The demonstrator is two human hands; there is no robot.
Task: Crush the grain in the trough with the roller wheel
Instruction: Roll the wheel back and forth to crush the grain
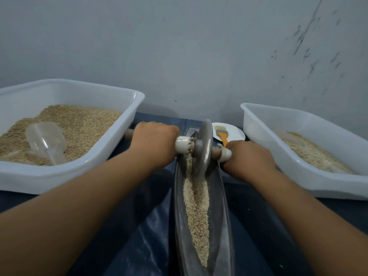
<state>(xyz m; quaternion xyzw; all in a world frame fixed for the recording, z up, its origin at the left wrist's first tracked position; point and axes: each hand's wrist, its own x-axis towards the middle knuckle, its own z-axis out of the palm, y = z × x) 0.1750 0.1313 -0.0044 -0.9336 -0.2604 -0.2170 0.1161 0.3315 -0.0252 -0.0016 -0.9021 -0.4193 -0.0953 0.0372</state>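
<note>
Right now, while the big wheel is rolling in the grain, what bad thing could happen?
Grain is heaped along the narrow trough, so a hard push could spill some onto the dark sheet. The right hand grips the handle close to the brush on the small plate and might bump it. The roller wheel could tip if the left hand pushes unevenly.

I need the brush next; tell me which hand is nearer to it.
Right. The right hand grips the axle just in front of the brush; the left hand grips across the roller wheel.
</note>
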